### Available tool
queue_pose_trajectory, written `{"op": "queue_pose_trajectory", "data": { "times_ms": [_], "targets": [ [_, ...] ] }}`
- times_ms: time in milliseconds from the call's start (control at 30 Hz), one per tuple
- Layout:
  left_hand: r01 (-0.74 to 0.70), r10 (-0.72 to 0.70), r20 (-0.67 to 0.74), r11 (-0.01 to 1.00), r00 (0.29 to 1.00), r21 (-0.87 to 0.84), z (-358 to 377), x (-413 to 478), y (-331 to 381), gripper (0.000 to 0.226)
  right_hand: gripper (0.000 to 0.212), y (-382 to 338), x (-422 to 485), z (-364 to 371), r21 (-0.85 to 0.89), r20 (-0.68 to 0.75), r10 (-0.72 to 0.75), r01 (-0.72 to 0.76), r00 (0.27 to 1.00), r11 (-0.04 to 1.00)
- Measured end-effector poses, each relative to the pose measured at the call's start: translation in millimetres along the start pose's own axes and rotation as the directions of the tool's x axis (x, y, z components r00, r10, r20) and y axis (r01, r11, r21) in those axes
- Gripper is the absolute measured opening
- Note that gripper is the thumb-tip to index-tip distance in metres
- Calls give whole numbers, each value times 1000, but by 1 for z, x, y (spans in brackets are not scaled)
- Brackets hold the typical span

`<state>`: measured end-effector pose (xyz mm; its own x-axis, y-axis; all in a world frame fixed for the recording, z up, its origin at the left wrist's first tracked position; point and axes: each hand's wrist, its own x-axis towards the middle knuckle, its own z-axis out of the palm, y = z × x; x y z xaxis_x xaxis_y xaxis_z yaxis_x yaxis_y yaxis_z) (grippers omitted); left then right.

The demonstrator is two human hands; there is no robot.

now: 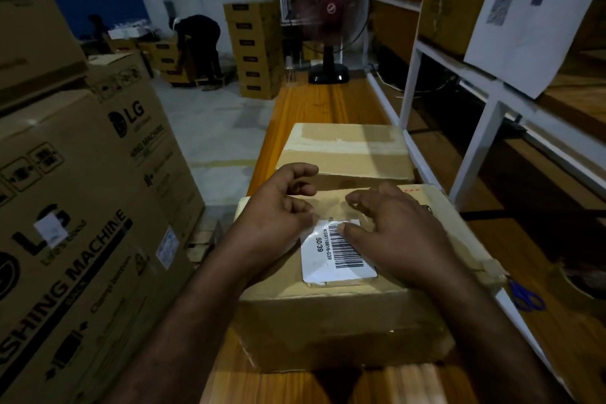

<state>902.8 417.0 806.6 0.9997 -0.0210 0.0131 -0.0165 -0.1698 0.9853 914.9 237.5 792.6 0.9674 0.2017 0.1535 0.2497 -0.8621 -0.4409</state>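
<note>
A taped cardboard box (344, 315) lies on the wooden table (328, 384) right in front of me. On its top is a white barcode label (334, 256) under clear tape. My left hand (278, 207) rests on the box top at the label's upper left corner, fingers loosely curled with nothing in them. My right hand (393, 226) lies on the box top, thumb pressing the label's barcode, fingers bent on the tape strip. A second taped box (344, 151) sits just behind the first.
Large washing-machine cartons (82, 190) stack at my left. A white shelf frame (485, 128) runs along the right, blue scissors (524, 295) on its low board. A standing fan (331, 20) is at the table's far end. A person (200, 46) bends over boxes far back.
</note>
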Motion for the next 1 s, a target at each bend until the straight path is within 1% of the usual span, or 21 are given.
{"op": "queue_pose_trajectory", "data": {
  "times_ms": [67, 167, 267, 333, 433, 500, 600, 667, 767, 867, 1000],
  "targets": [
    [1, -1, 29, 1000, 1000, -12, -3, -1, 0, 62, 46, 0, 1, 0, 5, 14, -1, 1, 1000, 1000],
    [-17, 18, 43, 1000, 999, -20, -6, -2, 0, 63, 20, 1, 2, 0, 51, -8, -17, 17, 1000, 999],
    [-11, 14, 51, 998, 999, -58, -9, -2, -2, 64, 10, 3, 3, 2, 131, -21, -36, 39, 999, 991],
    [-5, 9, 59, 997, 998, -79, -10, -2, -3, 62, 8, 4, 3, 2, 193, -29, -60, 64, 998, 979],
    [-12, 14, 43, 999, 999, -44, -12, -2, -4, 60, 9, 6, 2, 2, 300, -30, -73, 78, 997, 951],
    [0, -3, 61, 999, 998, 43, -13, -3, -3, 61, 9, 8, 2, 2, 377, -14, -54, 56, 998, 925],
    [-25, -2, 95, 958, 995, 285, -12, -5, -2, 60, 10, 10, 1, 4, 451, 0, -55, 49, 998, 891],
    [-44, 2, 107, 918, 994, 395, -14, -5, 0, 47, 11, 12, 1, 5, 471, 0, -69, 61, 998, 880],
    [-51, -30, 153, 868, 988, 494, -18, -2, 4, 20, 12, 13, 1, 5, 465, -6, -80, 74, 997, 882],
    [-44, -47, 161, 853, 986, 520, -21, 2, 4, 13, 12, 13, 1, 4, 479, -2, -95, 85, 995, 874],
    [-61, -39, 193, 872, 980, 486, -22, 1, 0, 11, 10, 13, 1, 3, 516, -5, -99, 87, 995, 852]
  ]
}}
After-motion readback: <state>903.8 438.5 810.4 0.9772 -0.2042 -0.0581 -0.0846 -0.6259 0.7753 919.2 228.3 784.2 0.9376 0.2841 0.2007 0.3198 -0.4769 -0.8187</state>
